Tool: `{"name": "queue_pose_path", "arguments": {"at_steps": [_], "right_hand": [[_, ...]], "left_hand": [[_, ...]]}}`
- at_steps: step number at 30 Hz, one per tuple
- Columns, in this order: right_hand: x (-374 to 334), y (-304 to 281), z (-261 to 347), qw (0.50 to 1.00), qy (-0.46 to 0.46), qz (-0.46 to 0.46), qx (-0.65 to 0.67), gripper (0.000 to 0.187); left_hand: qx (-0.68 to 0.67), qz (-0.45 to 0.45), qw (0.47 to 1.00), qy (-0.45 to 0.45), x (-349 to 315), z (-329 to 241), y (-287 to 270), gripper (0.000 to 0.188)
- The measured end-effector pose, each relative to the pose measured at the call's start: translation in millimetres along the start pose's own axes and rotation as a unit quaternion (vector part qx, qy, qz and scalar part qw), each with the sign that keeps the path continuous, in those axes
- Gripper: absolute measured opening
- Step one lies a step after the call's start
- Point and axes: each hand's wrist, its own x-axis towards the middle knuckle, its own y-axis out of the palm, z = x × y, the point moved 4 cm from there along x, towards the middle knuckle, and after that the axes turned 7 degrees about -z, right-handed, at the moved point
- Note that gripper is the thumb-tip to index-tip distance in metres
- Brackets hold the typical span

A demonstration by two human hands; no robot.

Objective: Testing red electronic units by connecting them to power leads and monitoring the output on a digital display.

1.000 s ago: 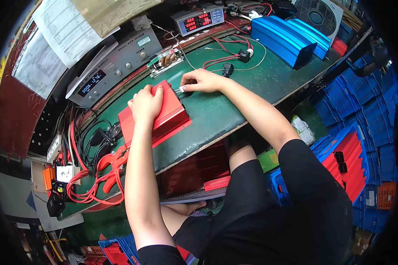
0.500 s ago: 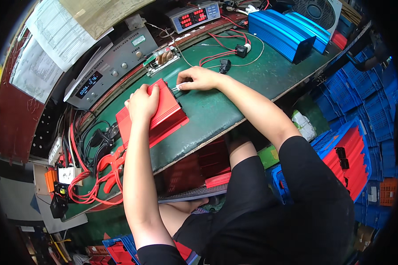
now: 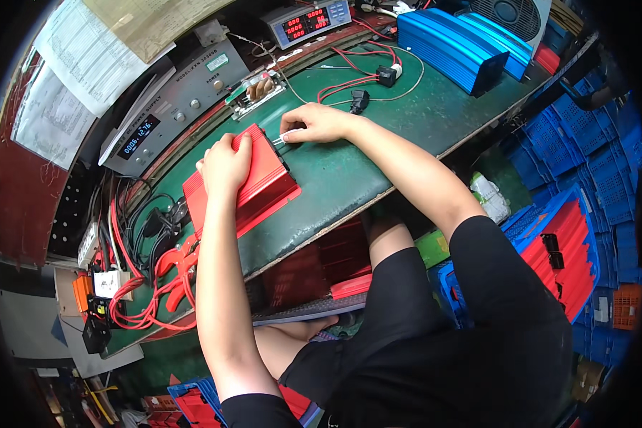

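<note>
A red ridged metal box [image 3: 267, 171] lies at a slant on the green workbench. My left hand [image 3: 225, 166] wraps over its top, with the thumb along the upper face and the fingers over the far side. At the box's right end panel, my right hand [image 3: 315, 124] is closed in a pinch on a thin, pale metallic piece [image 3: 281, 138]. That piece points toward the end panel; its kind and whether it enters the panel cannot be made out. Red clamps [image 3: 177, 260] with red cables lie left of the box, beside my left forearm.
Behind the box stand a grey power supply [image 3: 182, 100] and a meter with red digits [image 3: 310, 25]. Blue ridged boxes [image 3: 449, 50] sit at the back right, near a black plug [image 3: 359, 102] on red wires. Blue crates [image 3: 571, 143] are stacked beyond the bench's right edge.
The whole view has shifted slightly. Both hands keep their holds, and the red box stays in place under my left hand.
</note>
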Motion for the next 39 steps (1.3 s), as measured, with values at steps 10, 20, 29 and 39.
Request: {"name": "queue_pose_path", "arguments": {"at_steps": [10, 20, 29, 39], "right_hand": [[-0.2, 0.2, 2.5, 1.0, 0.003, 0.011, -0.002, 0.036], [-0.1, 0.3, 4.0, 1.0, -0.002, 0.005, -0.013, 0.037], [-1.3, 1.2, 5.6, 1.0, 0.015, 0.02, -0.008, 0.033], [-0.9, 0.9, 4.2, 1.0, 0.004, 0.018, -0.01, 0.033]], "left_hand": [[0.002, 0.007, 1.0, -0.006, 0.0, 0.1, 0.1, 0.055], [0.007, 0.008, 1.0, -0.008, 0.1, -0.3, 0.2, 0.056], [0.013, 0.008, 1.0, -0.003, -0.4, -0.6, -0.5, 0.056], [0.007, 0.001, 1.0, -0.001, 0.1, 0.1, 0.2, 0.055]]}}
